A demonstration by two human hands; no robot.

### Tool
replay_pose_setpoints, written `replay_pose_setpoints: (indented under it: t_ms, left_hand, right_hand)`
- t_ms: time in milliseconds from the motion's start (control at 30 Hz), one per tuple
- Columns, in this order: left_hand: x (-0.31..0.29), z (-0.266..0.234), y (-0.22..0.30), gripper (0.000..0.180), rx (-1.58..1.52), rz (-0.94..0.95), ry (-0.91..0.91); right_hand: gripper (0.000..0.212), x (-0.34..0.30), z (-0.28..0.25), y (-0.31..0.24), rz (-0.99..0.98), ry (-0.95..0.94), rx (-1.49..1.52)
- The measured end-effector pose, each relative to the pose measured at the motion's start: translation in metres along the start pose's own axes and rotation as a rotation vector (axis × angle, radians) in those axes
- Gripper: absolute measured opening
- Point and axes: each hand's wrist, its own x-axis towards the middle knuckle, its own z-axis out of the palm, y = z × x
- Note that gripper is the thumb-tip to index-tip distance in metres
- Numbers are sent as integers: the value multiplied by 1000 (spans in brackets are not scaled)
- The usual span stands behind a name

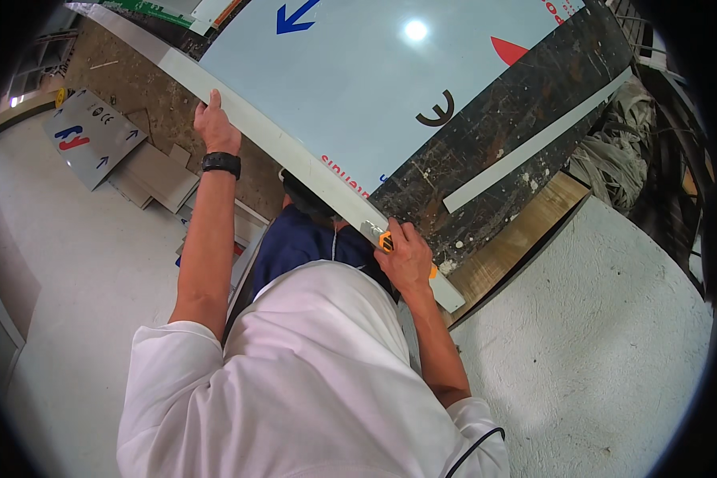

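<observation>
A long white bar [271, 139] runs diagonally along the near edge of the work table, against a large pale sheet [334, 72] printed with blue, red and black marks. My left hand [217, 126] grips the bar partway up its length, thumb on top; the other fingers are mostly hidden behind it. Lower down, my right hand [407, 256] is closed around an orange-and-black utility knife [386, 241] over the bar's near end. A silvery part at its front lies over the bar; whether it touches the sheet I cannot tell.
On the dark, paint-spotted tabletop [486, 135] lies a narrow white strip [534, 143]. Offcut panels [95, 139] and cardboard pieces [155, 179] lean or lie at left. Crumpled grey sheeting [617, 143] is heaped at right, beyond a wooden board [526, 239] and a white wall.
</observation>
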Motion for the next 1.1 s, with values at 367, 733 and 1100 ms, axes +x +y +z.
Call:
replay_pose_setpoints:
  t_ms: [367,733,1100]
  left_hand:
    - [-1,-4,-4,23,-29,-2,-35]
    - [8,5,10,24,67,121,102]
    - [4,3,21,28,-51,-1,31]
  right_hand:
    - [59,4,-2,-4,15,-17,1]
    - [68,-4,5,-1,-91,86,42]
    - [71,-3,5,0,-33,34,13]
